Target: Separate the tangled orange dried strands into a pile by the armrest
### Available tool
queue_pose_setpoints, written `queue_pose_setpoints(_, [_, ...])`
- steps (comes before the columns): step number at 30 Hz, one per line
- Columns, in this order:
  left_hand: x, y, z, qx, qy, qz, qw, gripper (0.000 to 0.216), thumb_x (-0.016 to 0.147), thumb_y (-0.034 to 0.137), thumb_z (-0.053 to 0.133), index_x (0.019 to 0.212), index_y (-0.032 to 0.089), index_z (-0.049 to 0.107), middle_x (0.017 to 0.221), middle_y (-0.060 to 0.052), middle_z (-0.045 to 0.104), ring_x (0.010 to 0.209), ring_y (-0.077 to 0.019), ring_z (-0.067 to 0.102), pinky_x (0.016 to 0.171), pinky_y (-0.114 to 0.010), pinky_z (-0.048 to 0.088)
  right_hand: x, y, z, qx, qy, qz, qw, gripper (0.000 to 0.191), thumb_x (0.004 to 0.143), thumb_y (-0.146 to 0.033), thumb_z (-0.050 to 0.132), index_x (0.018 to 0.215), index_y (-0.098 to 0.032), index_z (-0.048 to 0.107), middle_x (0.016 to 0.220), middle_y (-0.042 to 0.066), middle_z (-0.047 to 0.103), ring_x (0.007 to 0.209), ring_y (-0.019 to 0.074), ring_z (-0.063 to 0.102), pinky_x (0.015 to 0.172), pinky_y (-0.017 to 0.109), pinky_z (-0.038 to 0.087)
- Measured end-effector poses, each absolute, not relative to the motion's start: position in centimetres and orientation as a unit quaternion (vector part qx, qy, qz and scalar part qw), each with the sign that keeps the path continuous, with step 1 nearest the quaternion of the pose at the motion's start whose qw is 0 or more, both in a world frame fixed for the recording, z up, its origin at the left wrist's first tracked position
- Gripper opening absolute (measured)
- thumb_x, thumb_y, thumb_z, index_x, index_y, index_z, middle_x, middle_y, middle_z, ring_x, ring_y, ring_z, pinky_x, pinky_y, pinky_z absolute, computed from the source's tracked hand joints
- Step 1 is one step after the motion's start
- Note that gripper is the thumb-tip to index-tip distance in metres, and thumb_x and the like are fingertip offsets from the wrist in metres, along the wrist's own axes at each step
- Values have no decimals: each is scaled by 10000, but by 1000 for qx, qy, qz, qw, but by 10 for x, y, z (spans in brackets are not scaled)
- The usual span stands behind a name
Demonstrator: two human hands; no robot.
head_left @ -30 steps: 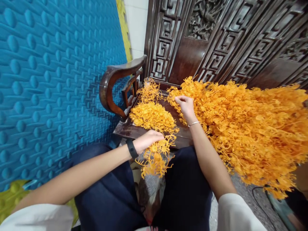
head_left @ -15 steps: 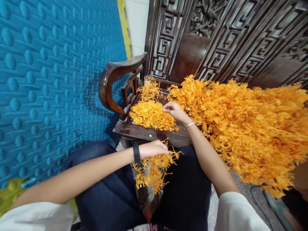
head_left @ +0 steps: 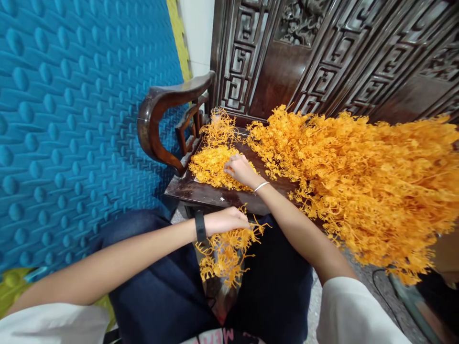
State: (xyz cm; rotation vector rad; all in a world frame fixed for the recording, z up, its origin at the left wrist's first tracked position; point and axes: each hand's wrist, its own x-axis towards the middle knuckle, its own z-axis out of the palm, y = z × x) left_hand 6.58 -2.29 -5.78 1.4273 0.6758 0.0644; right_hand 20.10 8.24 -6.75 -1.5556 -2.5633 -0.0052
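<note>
My left hand (head_left: 228,220), with a dark band at the wrist, is closed around a bunch of orange branching plastic sprigs (head_left: 227,255). The bunch hangs between my knees, its thin stems sticking out past my fingers. Over a low pile of orange pieces (head_left: 210,167) on the wooden seat (head_left: 186,191) is my right hand (head_left: 242,169), wearing a pale bracelet. Its fingers are curled together, and whatever is between them is too small to make out. Behind that pile lies a looser orange clump (head_left: 218,126).
A large heap of orange sprigs (head_left: 366,186) covers the seat's right side and overhangs its front. The curved wooden armrest (head_left: 150,114) rises at the left, and a carved backrest (head_left: 287,71) stands behind. Blue foam matting (head_left: 79,119) lies to the left. A cable (head_left: 380,291) runs at lower right.
My right hand has moved left and slightly down, from the right part of the low pile to its middle. The left hand keeps the orange sprigs in almost the same place.
</note>
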Motion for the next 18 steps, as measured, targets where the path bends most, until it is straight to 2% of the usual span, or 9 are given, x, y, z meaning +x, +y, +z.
queue_pose_setpoints(5, [65, -24, -56, 650, 295, 35, 700, 222, 687, 295, 511, 525, 144, 520, 536, 23, 470, 540, -91, 380, 538, -233, 287, 198, 84, -70, -506, -858, -26, 79, 170, 844, -187, 487, 893, -140, 644, 956, 137, 603, 973, 254, 474, 828, 363, 304])
queue_pose_setpoints(10, [58, -20, -45, 662, 280, 65, 692, 198, 714, 256, 511, 556, 142, 546, 552, 30, 479, 570, -95, 403, 587, -234, 306, 205, 88, -61, -521, -836, 5, 173, 137, 812, -195, 514, 811, -152, 645, 843, 91, 618, 864, 223, 497, 769, 338, 323])
queue_pose_setpoints(15, [43, -11, -17, 670, 229, 77, 702, 142, 728, 236, 553, 640, 141, 612, 655, 9, 582, 660, -108, 506, 682, -239, 375, 219, 88, -52, -515, -765, 187, 339, 102, 743, -231, 584, 729, -145, 637, 678, 22, 595, 644, 129, 498, 646, 259, 373])
queue_pose_setpoints(18, [30, -4, 2, 672, 237, 113, 693, 127, 732, 218, 566, 645, 144, 622, 674, 5, 609, 666, -102, 536, 679, -233, 396, 225, 83, -47, -500, -705, 297, 406, 128, 699, -269, 621, 716, -143, 634, 656, 3, 596, 610, 105, 504, 622, 242, 391])
